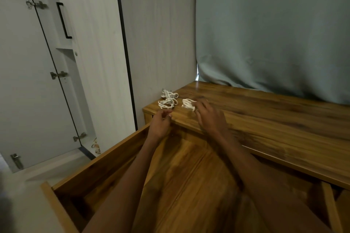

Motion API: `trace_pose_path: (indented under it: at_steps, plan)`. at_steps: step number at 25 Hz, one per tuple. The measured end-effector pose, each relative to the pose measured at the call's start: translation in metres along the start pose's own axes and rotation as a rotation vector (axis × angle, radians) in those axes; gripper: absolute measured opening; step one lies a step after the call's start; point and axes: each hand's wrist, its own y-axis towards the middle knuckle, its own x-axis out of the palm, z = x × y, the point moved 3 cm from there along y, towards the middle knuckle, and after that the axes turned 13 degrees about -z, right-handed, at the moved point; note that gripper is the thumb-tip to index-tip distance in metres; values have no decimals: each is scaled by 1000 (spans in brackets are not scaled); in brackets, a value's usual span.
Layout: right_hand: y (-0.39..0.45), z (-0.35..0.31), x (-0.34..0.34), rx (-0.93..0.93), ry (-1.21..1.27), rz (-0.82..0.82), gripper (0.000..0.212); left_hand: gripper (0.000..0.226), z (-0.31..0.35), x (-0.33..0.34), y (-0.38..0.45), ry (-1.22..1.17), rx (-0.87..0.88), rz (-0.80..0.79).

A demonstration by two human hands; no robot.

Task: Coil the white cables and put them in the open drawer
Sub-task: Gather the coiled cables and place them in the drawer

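Both hands are reaching over the open drawer (98,168) toward the top (265,119) of the wooden unit, where the white cables are lying near its far left corner. Two loose tangles (168,99) are sitting against the wall panel (157,43), and just to their right a third bundle (187,104) is lying at the fingertips of the right hand (210,117).

That hand is blurring, so I cannot tell whether it is gripping the bundle or only touching it. The left hand (161,123) is hovering at the near edge of the top, fingers loosely curled and holding nothing.

To coil well, the right hand is probably best pinching one end while the left is winding even loops, keeping them away from the other tangles. The drawer is showing no cables yet, though the arms are hiding part of it.
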Motion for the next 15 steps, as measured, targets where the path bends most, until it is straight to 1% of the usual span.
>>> trace_pose_path:
  at_steps: [3,5,7,10,12,15]
  plan:
    - [-3,7,24,14,-146,-194,42,26,-1,-4,5,41,-16,86]
    - [0,9,32,10,-153,-263,42,26,-1,-7,9,79,-15,122]
    - [11,12,35,6,-97,-294,39,26,0,-10,18,156,15,124]
    - [32,19,41,16,3,-346,37,27,2,-13,39,327,74,86]
    - [44,24,50,33,85,-343,37,25,3,-16,58,457,99,68]
    - [62,35,65,83,153,-318,37,26,9,-21,95,556,152,73]
